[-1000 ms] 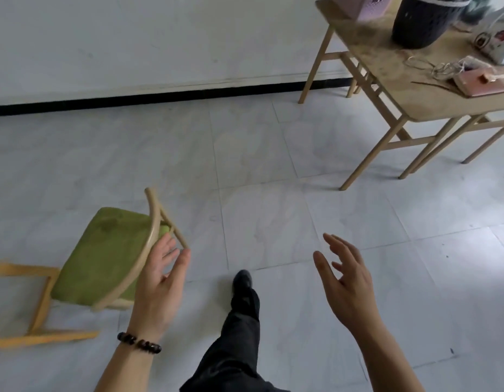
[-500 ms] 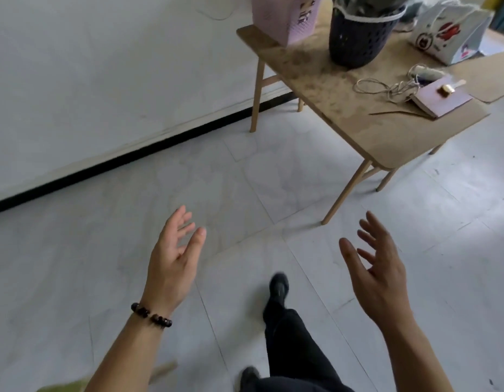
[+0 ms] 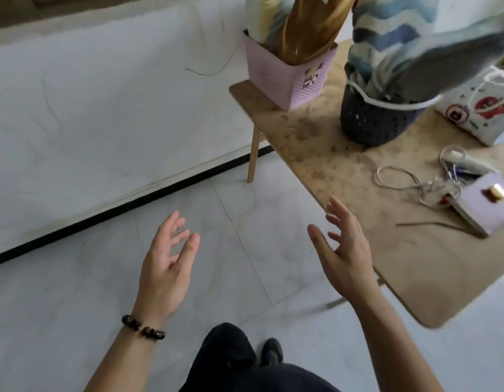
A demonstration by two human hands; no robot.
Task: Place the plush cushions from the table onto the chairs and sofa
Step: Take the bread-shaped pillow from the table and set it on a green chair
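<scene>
Head view: printing on the white bag at the table's far right edge shows red and black graphics, but no writing can be read; the label on the pink perforated basket is likewise too blurred to read. Left hand is raised over the floor, palm turned inward, fingers spread loosely and wide, holding nothing and touching nothing; a dark bead bracelet sits on its wrist. Right hand is raised just beside the table's near left edge, palm facing the left hand, fingers wide and slightly curled, empty, no contact visible. Wooden table carries the task items: a gold cushion stands upright in the pink basket at the far left corner, with a pale cushion beside it in the same basket. A blue-and-white wavy-patterned cushion rests in a dark perforated basket further right. A coiled white cable and a lilac notebook lie near the right edge. Dark trouser leg and shoe are below, on the tiled floor.
</scene>
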